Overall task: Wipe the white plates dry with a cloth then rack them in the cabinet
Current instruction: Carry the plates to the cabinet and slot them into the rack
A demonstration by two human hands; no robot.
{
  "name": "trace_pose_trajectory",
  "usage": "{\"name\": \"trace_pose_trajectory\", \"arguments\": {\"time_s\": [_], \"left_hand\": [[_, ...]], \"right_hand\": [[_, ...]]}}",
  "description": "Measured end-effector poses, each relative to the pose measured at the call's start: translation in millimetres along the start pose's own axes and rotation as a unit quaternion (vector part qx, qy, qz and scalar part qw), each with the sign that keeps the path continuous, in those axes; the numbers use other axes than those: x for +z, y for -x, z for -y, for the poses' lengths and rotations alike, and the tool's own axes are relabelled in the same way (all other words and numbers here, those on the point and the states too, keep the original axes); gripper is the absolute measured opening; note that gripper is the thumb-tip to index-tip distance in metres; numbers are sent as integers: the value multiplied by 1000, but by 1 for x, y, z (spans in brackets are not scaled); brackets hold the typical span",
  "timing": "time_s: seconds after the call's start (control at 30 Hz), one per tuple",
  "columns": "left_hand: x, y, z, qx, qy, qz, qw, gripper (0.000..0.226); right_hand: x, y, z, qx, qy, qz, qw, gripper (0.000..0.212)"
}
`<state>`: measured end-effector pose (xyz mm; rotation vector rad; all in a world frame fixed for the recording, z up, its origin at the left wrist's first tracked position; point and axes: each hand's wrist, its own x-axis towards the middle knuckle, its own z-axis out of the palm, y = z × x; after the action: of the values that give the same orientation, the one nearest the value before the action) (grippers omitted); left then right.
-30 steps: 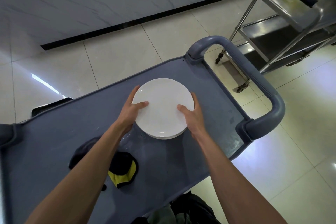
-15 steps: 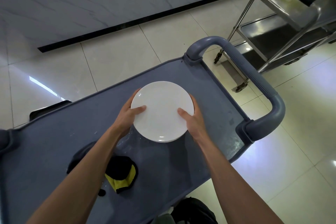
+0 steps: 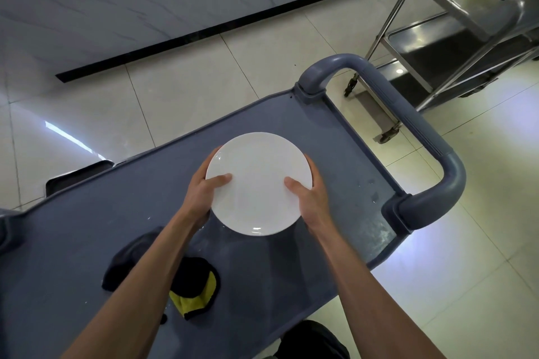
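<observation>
- Left hand (image 3: pixel 204 188): grips the left rim of the white plate (image 3: pixel 258 182). Thumb lies flat on the upper face, pointing inward; the other fingers curl under the edge, mostly hidden. Forearm runs in from the lower left, bare.
- Right hand (image 3: pixel 310 198): mirrors it on the right rim, thumb on top, fingers wrapped behind the edge. Forearm enters from the lower right.
- White plate: round, smooth, glossy, with a small light glint near its near edge. Held between both hands above the top of the grey cart (image 3: pixel 87 227); whether it touches the cart surface cannot be told.
- Grey cart: matte plastic tray top with a raised lip, a few pale specks and droplets on it. A thick rounded tubular handle (image 3: pixel 408 125) loops off its right end.
- Cloth (image 3: pixel 195 285): dark, crumpled, soft, with a yellow patch; lies on the cart nearer the person, partly under the left forearm, apart from the plate.
- Steel trolley (image 3: pixel 455 38): shiny metal tube frame and shelves, top right, on pale glossy floor tiles (image 3: pixel 204 81).
</observation>
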<state>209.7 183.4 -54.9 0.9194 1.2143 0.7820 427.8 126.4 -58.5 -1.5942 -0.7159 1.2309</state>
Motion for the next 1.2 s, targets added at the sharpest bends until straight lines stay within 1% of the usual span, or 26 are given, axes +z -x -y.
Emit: {"name": "trace_pose_trajectory", "arguments": {"time_s": [0.13,0.33,0.43,0.57,0.73,0.87,1.0,1.1,1.2], "left_hand": [[4,7,2,2,4,-6,1000,60],[18,19,-2,9,-1,3,1000,59],[28,26,-10,16,-7,16,1000,59],[42,39,-23,42,-18,44,998,59],[63,59,-39,65,-33,113,991,61],[87,76,-47,84,-54,182,978,60],[123,94,-47,93,-77,254,960,58],[158,109,-44,86,-91,294,948,56],[199,124,-37,88,-111,349,926,58]], "right_hand": [[-5,4,-1,6,-6,1,1000,57],[-22,18,1,5,-6,-8,1000,53],[-34,26,8,-8,-10,-6,1000,54],[-50,47,19,-31,-19,-22,999,52],[-64,94,31,-50,-26,-85,995,51],[-85,136,32,-65,-54,-152,985,56],[-113,178,30,-73,-79,-234,966,64],[-140,210,23,-85,-103,-280,950,62],[-169,240,14,-91,-123,-330,932,59]]}}
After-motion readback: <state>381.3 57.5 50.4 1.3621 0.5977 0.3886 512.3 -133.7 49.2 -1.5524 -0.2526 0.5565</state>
